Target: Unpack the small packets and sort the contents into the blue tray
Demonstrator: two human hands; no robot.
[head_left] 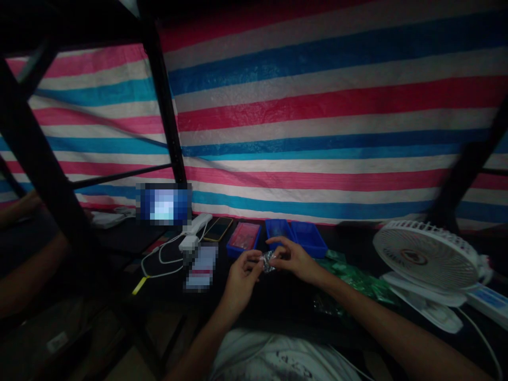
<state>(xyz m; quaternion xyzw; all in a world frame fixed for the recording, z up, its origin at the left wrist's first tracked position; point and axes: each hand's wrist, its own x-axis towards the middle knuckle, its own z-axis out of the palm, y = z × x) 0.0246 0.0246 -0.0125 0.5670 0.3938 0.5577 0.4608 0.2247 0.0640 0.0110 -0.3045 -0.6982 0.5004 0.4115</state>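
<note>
Between my two hands is a small, shiny, silvery packet (269, 261), crinkled like foil or clear film; its contents are too small to make out. My left hand (243, 275) pinches its left side with thumb and fingers. From the right, my right hand (296, 259) grips the other side between thumb and forefinger. Just behind the hands stand a blue bin holding pinkish-red packets (244, 236) and two more blue bins, a left one (278, 227) partly hidden by my right hand and a right one (311, 241).
Green plastic bags (357, 280) lie under my right forearm. A white fan (426, 259) stands at the right. Left of the bins are a phone (218, 229), a white power strip (198, 225) with cables, and a blurred screen (163, 205). A co-worker's arm (35, 264) shows beyond the black post.
</note>
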